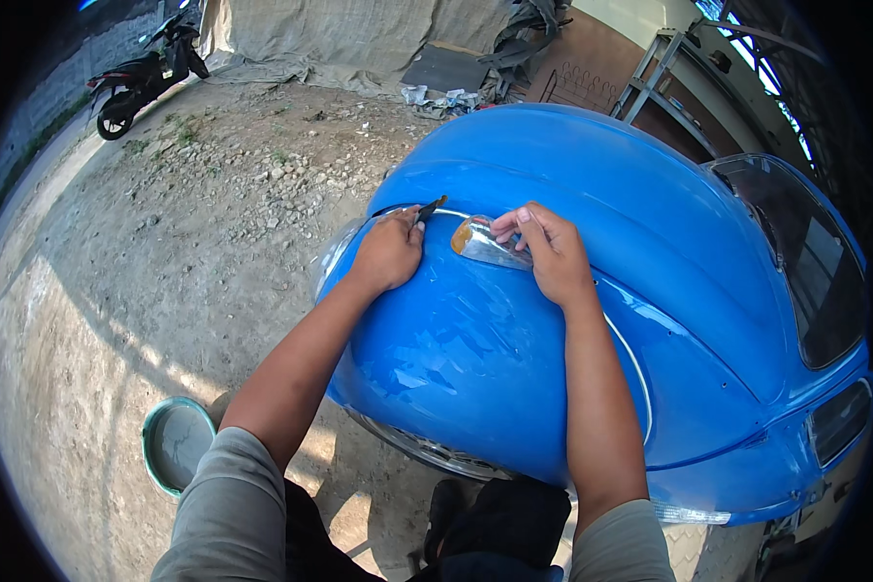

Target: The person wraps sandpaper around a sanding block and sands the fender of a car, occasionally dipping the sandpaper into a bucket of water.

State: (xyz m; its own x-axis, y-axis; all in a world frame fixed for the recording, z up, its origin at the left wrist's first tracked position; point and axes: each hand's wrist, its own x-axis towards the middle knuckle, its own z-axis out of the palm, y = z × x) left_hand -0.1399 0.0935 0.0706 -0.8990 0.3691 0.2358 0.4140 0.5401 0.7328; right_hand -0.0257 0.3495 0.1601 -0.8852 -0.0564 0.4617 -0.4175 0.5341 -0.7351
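Note:
A blue car's rounded front fender (451, 335) lies before me, wet or streaked with pale smears in places. My left hand (391, 251) rests on its upper side near the headlight (338, 251). Between the thumb and fingers it grips a thin dark strip (429, 209) with a brownish tip; its material is unclear. On top of the fender sits a chrome turn-signal lamp (491, 249) with an amber lens (462, 237). Over the lamp's right part, my right hand (549, 251) has its fingers loosely curled, and whether they pinch something small is hidden.
A green-rimmed basin (148, 451) of greyish water stands on the ground at lower left. The car's bonnet (575, 160) rises beyond the fender, with the windscreen (807, 247) at right. Rubble (284, 174) and a parked motor scooter (149, 76) are farther off.

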